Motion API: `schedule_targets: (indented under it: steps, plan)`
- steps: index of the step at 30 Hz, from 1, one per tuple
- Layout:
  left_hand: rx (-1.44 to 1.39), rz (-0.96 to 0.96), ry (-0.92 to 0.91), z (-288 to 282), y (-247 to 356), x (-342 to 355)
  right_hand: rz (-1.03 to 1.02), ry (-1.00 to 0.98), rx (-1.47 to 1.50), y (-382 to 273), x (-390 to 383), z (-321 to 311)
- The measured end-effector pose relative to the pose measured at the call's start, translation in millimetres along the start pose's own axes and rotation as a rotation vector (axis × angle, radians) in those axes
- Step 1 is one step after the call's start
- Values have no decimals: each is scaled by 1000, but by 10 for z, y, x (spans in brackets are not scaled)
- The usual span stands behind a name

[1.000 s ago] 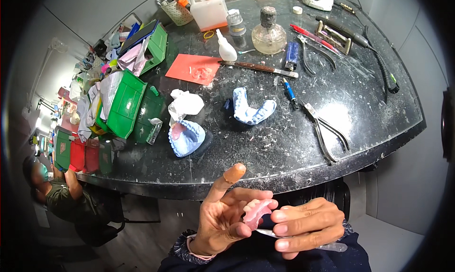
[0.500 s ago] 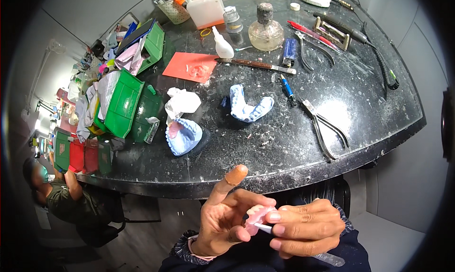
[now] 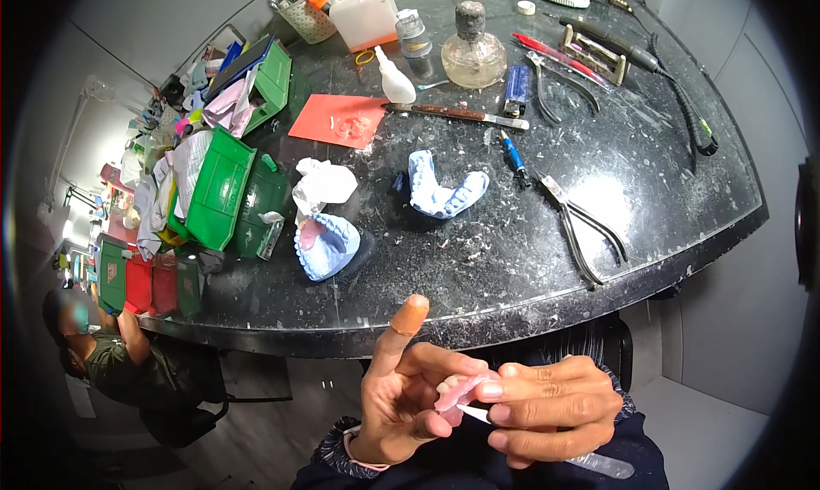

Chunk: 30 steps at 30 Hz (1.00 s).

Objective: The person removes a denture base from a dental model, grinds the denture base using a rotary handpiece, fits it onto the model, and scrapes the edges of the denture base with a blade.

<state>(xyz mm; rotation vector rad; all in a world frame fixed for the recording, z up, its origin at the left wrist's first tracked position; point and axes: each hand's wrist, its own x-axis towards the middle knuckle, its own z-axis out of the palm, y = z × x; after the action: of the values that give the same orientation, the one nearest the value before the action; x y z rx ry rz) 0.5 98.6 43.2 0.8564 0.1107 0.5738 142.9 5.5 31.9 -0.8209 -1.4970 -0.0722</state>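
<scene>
- The pink denture piece (image 3: 454, 394) sits between both hands, on the near side of the black bench (image 3: 384, 289).
- The left hand (image 3: 397, 409) is half open, one finger raised, pinching the piece with thumb and another finger.
- The right hand (image 3: 557, 407) curls closed around a white pointed tool (image 3: 475, 414), its tip at the piece.
- The piece looks light, stiff, smooth and probably brittle; the thicker pink base seems the safer hold, off the teeth (image 3: 444, 388).

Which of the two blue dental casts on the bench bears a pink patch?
The left cast, beside the crumpled white tissue: pink covers part of its left side. The right cast shows no such patch.
</scene>
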Motion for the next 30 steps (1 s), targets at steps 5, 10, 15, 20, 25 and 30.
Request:
schedule_targets:
  steps: [5, 10, 15, 20, 25, 30]
  plan:
    - [1, 0, 20, 4, -7, -3, 16, 12, -75, -5, -2, -8]
    - [-65, -8, 17, 55, -22, 6, 24, -1, 88, -1, 29, -62]
    - [-84, -17, 27, 30, -37, -11, -32, -9, -59, -4, -18, 13]
    - [-73, 16, 25, 64, -30, -15, -29, 101, -89, -7, -26, 61]
    - [-138, 15, -7, 78, -60, 2, -9, 109, 62, 4, -27, 5]
    - [-155, 25, 3, 85, -83, -13, -91, 35, -86, -15, -20, 33]
